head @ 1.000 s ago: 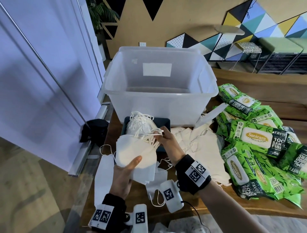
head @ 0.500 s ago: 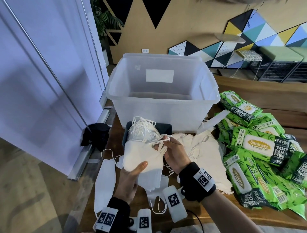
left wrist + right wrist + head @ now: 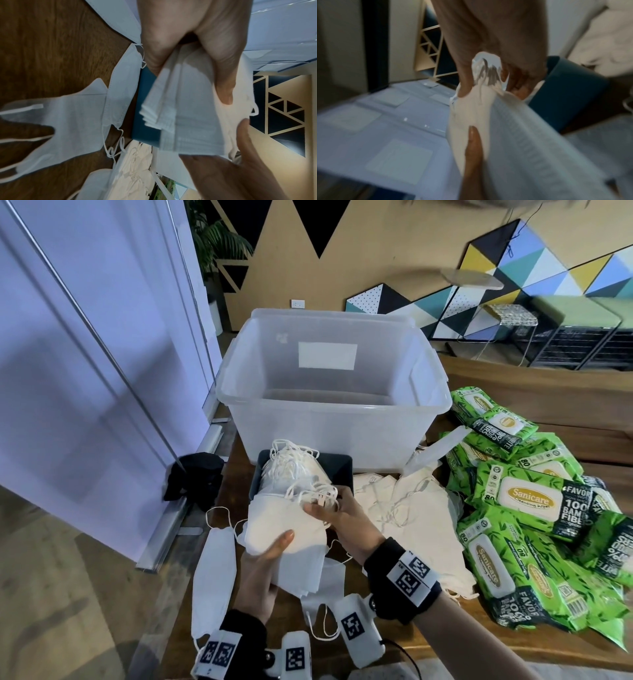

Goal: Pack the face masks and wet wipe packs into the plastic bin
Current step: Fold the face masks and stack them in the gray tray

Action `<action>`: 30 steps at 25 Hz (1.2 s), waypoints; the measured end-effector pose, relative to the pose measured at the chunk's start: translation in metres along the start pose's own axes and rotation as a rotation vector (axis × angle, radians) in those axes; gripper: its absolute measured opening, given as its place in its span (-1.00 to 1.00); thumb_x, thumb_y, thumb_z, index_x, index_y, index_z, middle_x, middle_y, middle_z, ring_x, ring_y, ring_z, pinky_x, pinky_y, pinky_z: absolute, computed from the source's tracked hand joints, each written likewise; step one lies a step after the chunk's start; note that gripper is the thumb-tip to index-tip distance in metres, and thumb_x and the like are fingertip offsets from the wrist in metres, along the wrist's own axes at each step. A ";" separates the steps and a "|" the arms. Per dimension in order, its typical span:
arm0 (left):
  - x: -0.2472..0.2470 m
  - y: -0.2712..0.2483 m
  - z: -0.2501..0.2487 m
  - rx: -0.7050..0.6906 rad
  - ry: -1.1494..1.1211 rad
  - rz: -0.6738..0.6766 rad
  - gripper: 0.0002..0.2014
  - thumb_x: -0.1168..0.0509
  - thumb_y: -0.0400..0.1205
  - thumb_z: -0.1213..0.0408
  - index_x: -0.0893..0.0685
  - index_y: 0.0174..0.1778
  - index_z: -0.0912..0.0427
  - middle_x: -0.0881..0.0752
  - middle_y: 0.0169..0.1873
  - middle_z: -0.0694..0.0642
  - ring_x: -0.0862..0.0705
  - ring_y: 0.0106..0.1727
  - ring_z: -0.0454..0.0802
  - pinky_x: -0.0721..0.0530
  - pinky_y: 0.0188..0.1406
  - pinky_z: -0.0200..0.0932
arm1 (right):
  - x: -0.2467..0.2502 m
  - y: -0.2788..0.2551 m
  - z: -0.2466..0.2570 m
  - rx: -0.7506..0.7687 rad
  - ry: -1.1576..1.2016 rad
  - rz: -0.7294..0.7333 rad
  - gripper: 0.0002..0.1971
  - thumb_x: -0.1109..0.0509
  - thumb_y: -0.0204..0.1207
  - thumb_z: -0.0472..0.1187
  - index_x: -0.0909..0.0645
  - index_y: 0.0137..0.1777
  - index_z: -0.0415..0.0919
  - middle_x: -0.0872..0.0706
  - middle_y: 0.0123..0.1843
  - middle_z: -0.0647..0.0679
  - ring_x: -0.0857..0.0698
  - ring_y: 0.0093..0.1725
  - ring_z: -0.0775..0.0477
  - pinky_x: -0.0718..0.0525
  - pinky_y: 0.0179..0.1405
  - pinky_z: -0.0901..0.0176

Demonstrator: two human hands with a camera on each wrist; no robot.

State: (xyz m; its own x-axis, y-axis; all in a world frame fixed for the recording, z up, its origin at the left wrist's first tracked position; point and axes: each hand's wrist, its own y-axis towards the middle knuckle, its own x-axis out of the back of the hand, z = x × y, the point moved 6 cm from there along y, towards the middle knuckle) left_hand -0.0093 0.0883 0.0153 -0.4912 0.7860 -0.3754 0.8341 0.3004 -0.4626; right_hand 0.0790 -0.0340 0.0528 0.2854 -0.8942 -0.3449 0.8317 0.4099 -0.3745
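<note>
A thick stack of white face masks [image 3: 284, 535] hangs over the table in front of the clear plastic bin [image 3: 329, 433]. My left hand [image 3: 263, 570] grips the stack's near end, thumb on top; the left wrist view shows the stack [image 3: 185, 115] pinched between thumb and fingers. My right hand [image 3: 342, 522] pinches the ear loops and far end of the stack [image 3: 488, 97]. More masks [image 3: 294, 470] sit in a dark blue box [image 3: 339, 470] behind the stack. Cream masks [image 3: 411, 508] lie to the right, loose white masks [image 3: 212, 570] to the left. Green wet wipe packs [image 3: 534, 508] are heaped at right.
The bin stands at the far side of the wooden table [image 3: 383, 642], with only its own label inside. A black cloth [image 3: 195, 477] hangs off the table's left edge beside a white partition [image 3: 85, 371]. Benches and coloured panels stand beyond.
Both hands have kept their hold on the mask stack and shifted it slightly right and forward, toward the blue box. The head view has tilted down a little.
</note>
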 end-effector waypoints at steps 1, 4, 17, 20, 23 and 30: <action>0.001 0.000 0.001 -0.001 0.006 -0.006 -0.37 -0.54 0.19 0.19 -0.61 0.24 0.04 -0.77 0.08 0.13 -0.68 0.16 0.15 -0.72 -0.13 0.03 | 0.003 0.001 -0.003 -0.032 -0.013 -0.014 -0.41 -0.56 0.35 -0.31 -0.40 0.35 -0.33 -0.70 0.21 -0.24 -0.72 0.14 -0.13 -0.72 0.04 0.08; -0.003 -0.003 0.003 -0.003 0.012 0.013 -0.38 -0.58 0.20 0.23 -0.62 0.22 0.07 -0.78 0.03 0.13 -0.71 0.08 0.11 -0.72 -0.24 -0.02 | 0.010 0.001 -0.002 -0.015 0.036 -0.124 -0.46 -0.53 0.34 -0.43 -0.49 0.32 -0.33 -0.73 0.15 -0.29 -0.75 -0.01 -0.13 -0.75 -0.17 0.18; 0.001 0.000 0.003 0.007 -0.033 -0.042 -0.57 -0.49 0.42 0.36 -0.61 0.20 0.10 -0.76 0.04 0.14 -0.70 0.04 0.09 -0.70 -0.12 0.02 | 0.007 0.007 0.025 0.197 -0.257 -0.149 -0.50 -0.47 0.37 -0.48 -0.47 0.25 -0.09 -0.67 0.14 -0.34 -0.69 0.06 -0.25 -0.71 0.08 -0.02; 0.009 0.007 0.004 0.023 -0.025 -0.110 -0.42 -0.50 0.36 0.29 -0.54 0.33 0.12 -0.71 0.10 0.20 -0.68 0.05 0.13 -0.72 -0.11 0.07 | 0.015 0.010 0.038 0.131 -0.033 -0.221 -0.54 -0.35 0.40 -0.56 -0.42 0.23 -0.18 -0.68 -0.04 -0.41 -0.70 -0.09 -0.29 -0.65 -0.02 -0.02; 0.013 0.009 0.011 0.055 -0.018 -0.084 -0.19 -0.61 0.19 0.23 -0.49 0.39 0.11 -0.69 0.11 0.25 -0.66 0.09 0.19 -0.73 -0.06 0.14 | 0.009 0.015 0.037 0.031 0.014 -0.217 -0.55 -0.28 0.36 -0.59 -0.39 0.22 -0.26 -0.66 -0.20 -0.32 -0.65 -0.27 -0.21 -0.62 -0.20 0.08; 0.023 0.005 0.023 0.087 -0.179 -0.049 -0.23 -0.59 0.22 0.06 -0.55 0.37 0.16 -0.76 0.09 0.27 -0.73 0.08 0.26 -0.77 -0.28 0.08 | 0.003 -0.008 -0.025 -0.040 -0.405 0.132 -0.29 -0.40 0.47 0.03 -0.09 0.48 -0.15 -0.55 0.18 0.03 -0.58 0.17 0.11 -0.60 0.00 0.43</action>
State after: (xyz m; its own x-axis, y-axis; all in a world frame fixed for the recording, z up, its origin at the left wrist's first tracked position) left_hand -0.0226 0.0955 -0.0146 -0.5742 0.6606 -0.4836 0.7869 0.2822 -0.5488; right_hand 0.0614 -0.0356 0.0333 0.5587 -0.8289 -0.0289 0.7587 0.5248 -0.3860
